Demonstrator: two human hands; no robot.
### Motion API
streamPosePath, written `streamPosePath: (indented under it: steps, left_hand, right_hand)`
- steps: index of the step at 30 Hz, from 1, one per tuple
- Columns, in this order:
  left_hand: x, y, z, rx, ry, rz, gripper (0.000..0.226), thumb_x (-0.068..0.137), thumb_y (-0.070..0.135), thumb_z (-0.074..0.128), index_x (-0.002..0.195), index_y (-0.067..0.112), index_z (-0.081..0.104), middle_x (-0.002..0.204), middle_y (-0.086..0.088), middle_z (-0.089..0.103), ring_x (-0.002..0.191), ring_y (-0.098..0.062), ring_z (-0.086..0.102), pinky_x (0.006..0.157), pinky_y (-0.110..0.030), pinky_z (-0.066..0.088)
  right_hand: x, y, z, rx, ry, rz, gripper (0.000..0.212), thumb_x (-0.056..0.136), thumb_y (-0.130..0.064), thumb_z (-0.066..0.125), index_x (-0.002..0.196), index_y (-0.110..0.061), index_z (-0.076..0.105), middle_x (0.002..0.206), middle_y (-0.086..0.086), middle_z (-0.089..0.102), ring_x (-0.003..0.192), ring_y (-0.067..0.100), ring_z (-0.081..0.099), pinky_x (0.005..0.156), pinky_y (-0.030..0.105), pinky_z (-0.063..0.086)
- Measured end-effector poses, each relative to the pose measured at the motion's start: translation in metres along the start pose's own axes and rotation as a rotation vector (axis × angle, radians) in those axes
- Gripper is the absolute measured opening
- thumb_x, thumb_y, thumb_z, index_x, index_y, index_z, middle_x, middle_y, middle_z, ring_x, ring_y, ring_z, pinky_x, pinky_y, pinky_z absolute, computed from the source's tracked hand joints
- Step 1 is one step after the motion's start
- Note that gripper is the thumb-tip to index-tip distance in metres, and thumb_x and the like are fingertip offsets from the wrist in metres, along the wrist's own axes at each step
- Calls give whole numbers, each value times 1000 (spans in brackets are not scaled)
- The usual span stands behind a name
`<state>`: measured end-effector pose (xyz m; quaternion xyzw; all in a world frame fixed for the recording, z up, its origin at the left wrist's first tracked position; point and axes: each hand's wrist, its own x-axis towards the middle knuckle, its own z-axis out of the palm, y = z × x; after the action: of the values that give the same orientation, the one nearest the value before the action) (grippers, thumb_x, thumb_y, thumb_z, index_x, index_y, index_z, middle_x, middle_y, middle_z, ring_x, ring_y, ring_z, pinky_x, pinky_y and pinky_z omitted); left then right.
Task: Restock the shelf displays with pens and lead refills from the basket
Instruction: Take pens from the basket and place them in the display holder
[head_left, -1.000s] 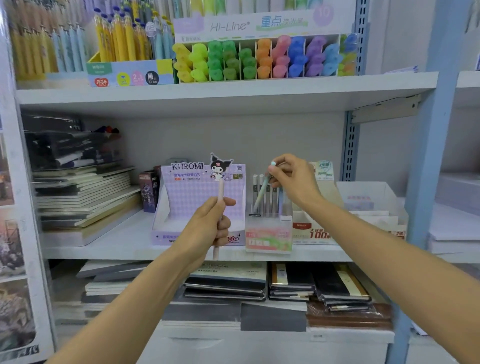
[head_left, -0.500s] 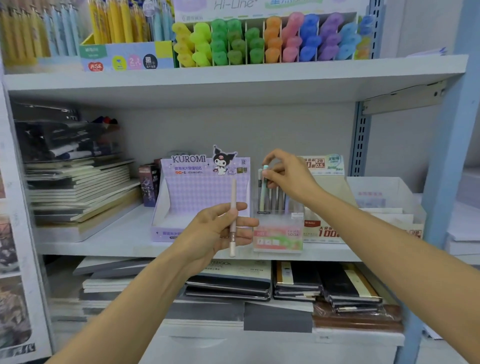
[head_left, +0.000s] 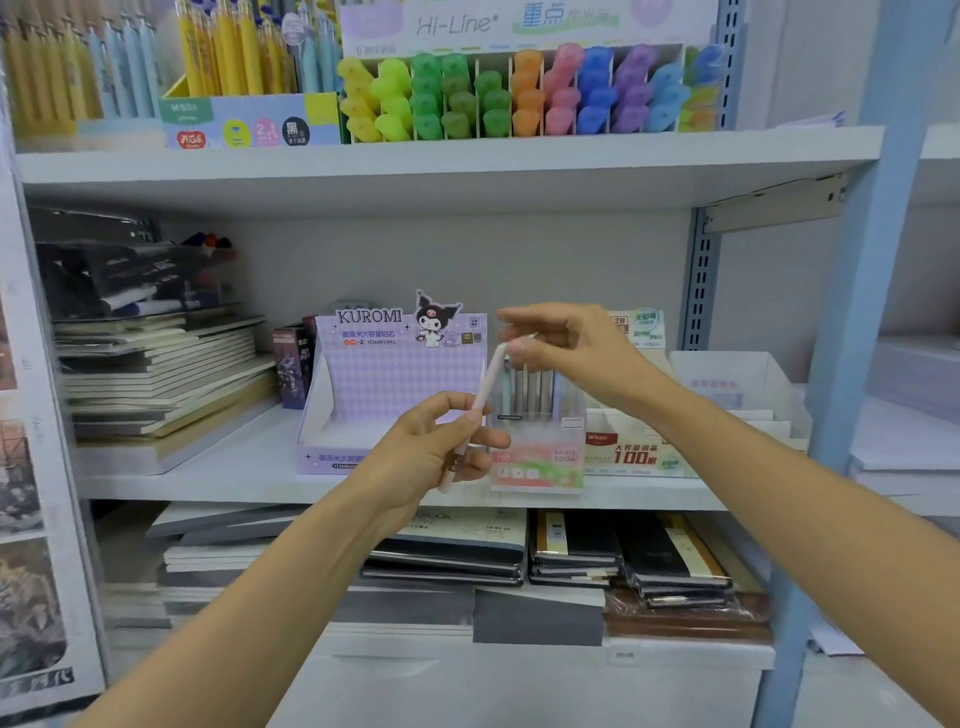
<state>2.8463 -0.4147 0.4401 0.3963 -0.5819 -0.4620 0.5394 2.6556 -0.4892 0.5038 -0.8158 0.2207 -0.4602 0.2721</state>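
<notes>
My left hand (head_left: 431, 447) grips a pale pink pen (head_left: 485, 395) by its lower half, the pen tilted up to the right. My right hand (head_left: 566, 348) is at the pen's top end, thumb and fingers pinching it; blur hides the exact contact. Just behind stands a clear pen display box (head_left: 537, 462) with a pink-green label and several pens upright in it. Left of it sits the purple Kuromi lead-refill display (head_left: 395, 384), which looks empty in front. A lead-refill box marked 100 (head_left: 639, 454) is to the right. The basket is out of view.
Stacked notebooks (head_left: 156, 384) fill the left of this shelf. A white cardboard tray (head_left: 737, 384) stands at the right. Highlighters (head_left: 519, 93) and yellow pens (head_left: 234, 57) line the shelf above. Dark notebooks (head_left: 571, 551) lie on the shelf below. A blue upright (head_left: 852, 364) bounds the right side.
My right hand let go of the green pen in the clear box and came left to the top of the pink pen. My left hand tilted that pen toward it.
</notes>
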Motion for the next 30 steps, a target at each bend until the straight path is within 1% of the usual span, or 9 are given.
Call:
streamPosePath:
  steps: [3,5,8,10,15,19,23,28,30]
  left_hand:
    - [-3,4,8,66,2,24,18,97,21,57,107,10,65,90,-11,75,61,-12,61,60,-19,52]
    - [-6,8,10,118,6,42,19,93,22,62,105,9,69,91,-10,75,63,-11,62,59,-16,50]
    - [-8,18,7,146,77,50,23,73,25,77,94,16,77,93,-8,76,72,-13,66,68,-20,55]
    - [-8,22,6,40,155,60,26,65,21,79,90,14,78,89,-8,76,69,-14,64,65,-20,55]
    - [-11,27,17,-179,277,113,27,63,20,76,89,12,77,77,1,70,61,-6,53,62,-16,52]
    - [-12,33,32,-316,259,164,20,67,19,74,86,14,77,77,2,72,66,-7,62,66,-17,55]
    - [-14,36,42,-173,220,243,19,84,13,68,102,8,71,94,-5,76,90,-15,72,73,-21,56]
    - [-18,32,50,76,236,335,13,87,8,69,95,17,72,83,4,77,78,-6,72,63,-12,50]
    - [-17,33,55,97,220,371,15,86,7,69,92,20,72,80,8,76,76,-3,71,62,-9,49]
  right_hand:
    - [-12,-6,-5,29,-117,17,16,86,-9,70,102,-10,72,87,10,74,80,20,72,73,21,55]
    - [-18,-8,-12,45,-95,33,11,85,-9,71,95,-6,71,84,14,74,76,22,72,71,21,55]
    - [-29,-10,-26,128,23,62,7,86,-8,69,93,-6,70,83,13,74,77,22,72,69,23,56]
    - [-36,-10,-34,168,70,93,10,87,-7,68,95,-3,69,86,16,74,79,24,72,70,25,57]
    - [-57,-10,-35,121,-65,221,14,86,-10,69,98,-2,69,87,13,74,78,22,71,69,25,57]
    - [-67,-8,-21,146,-155,257,13,85,-11,71,95,-3,69,87,13,74,76,23,72,67,24,57]
    - [-68,-9,-12,57,-196,257,19,86,-18,71,100,-6,68,90,6,75,84,20,71,74,25,57]
    - [-49,-29,-9,89,42,89,28,91,-28,65,118,-21,66,104,-4,73,94,9,69,77,21,55]
    - [-41,-36,-5,26,35,38,22,91,-28,65,111,-21,69,100,-5,73,95,8,68,81,22,54]
